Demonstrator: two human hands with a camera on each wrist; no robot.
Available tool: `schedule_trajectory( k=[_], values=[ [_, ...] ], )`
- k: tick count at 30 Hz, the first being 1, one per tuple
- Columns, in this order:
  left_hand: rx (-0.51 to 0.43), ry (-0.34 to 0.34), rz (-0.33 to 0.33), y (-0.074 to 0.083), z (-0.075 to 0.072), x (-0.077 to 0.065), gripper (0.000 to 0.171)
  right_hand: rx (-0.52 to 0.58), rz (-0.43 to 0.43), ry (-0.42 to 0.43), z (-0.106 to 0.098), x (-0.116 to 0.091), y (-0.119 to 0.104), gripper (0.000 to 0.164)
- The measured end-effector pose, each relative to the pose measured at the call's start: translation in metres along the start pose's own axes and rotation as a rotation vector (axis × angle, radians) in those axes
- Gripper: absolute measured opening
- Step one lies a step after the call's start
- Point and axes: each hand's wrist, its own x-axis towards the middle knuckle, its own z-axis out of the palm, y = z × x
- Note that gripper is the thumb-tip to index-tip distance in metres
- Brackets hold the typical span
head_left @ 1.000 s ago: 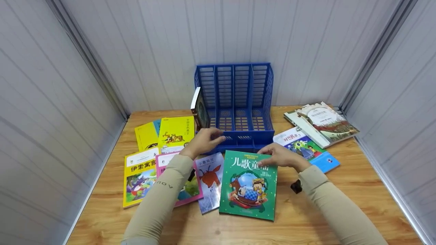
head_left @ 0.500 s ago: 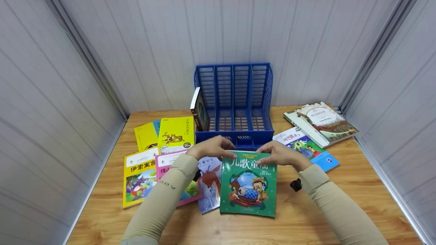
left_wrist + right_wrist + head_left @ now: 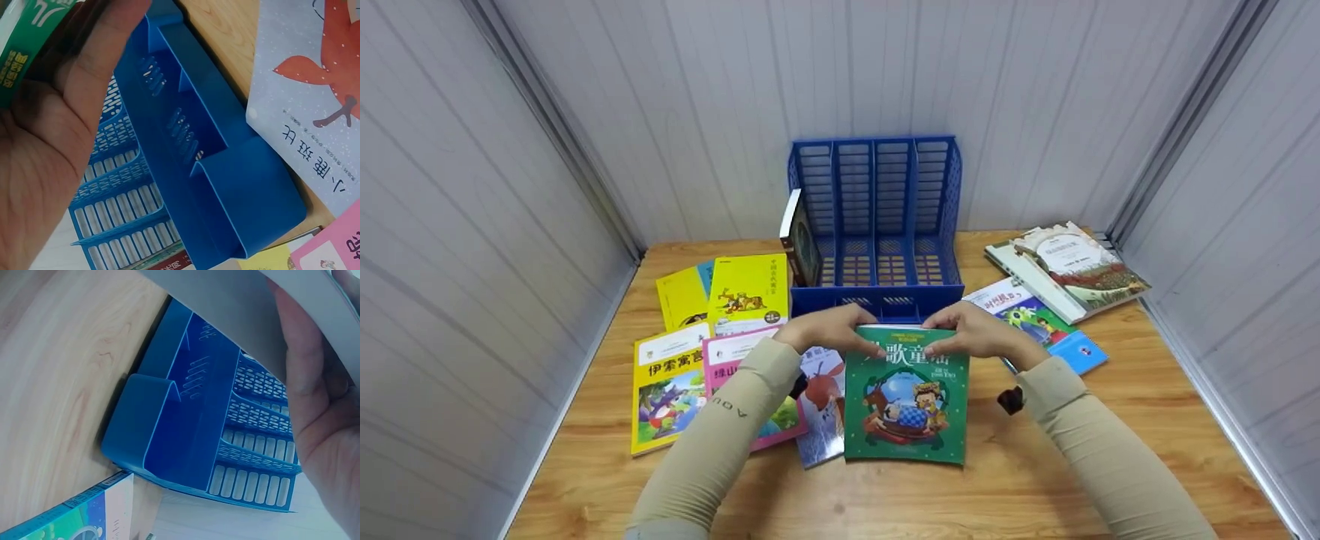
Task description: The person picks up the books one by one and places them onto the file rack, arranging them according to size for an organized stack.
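Observation:
Both hands hold a green children's book by its top edge, in front of the blue rack, its cover facing up toward the head camera. My left hand grips the top left corner, thumb on the cover. On the top right corner my right hand does the same, with fingers behind the book. The blue divided book rack stands behind, and one dark-covered book is upright in its leftmost slot. In the left wrist view a corner of the green book shows by the palm.
Left of the rack lie several books: yellow ones, a pink one and a grey-blue deer book. To the right, a white-covered book lies in a pile, with a blue-edged book nearer. Panel walls enclose the wooden table.
My left hand has come from the rack's front to the book's top left corner and taken hold. The green book's lower edge has risen slightly, and it tilts more upright.

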Motion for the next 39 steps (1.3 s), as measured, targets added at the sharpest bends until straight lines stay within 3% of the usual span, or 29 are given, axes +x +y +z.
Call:
schedule_trajectory(
  k=[12,19,24,27,32,39],
  values=[
    [-0.065,0.008,0.102,0.003,-0.007,-0.003,0.018,-0.024,-0.021,0.036,-0.008,0.0,-0.014,0.022],
    [-0.169,0.049,0.153,0.002,-0.009,-0.006,0.015,-0.157,-0.06,0.144,-0.013,-0.003,-0.027,0.021],
    [-0.256,0.088,0.162,0.003,-0.012,-0.012,0.014,-0.179,-0.099,0.256,-0.019,-0.007,-0.03,0.022],
    [-0.265,0.13,0.165,0.003,-0.015,-0.015,0.014,-0.142,-0.128,0.352,-0.023,-0.009,-0.029,0.023],
    [-0.193,0.232,0.167,-0.001,-0.024,-0.022,0.017,-0.073,-0.13,0.485,-0.026,-0.01,-0.026,0.035],
    [-0.212,0.355,0.15,-0.006,-0.037,-0.035,0.019,-0.062,-0.136,0.576,-0.027,-0.006,-0.017,0.052]
  ],
)
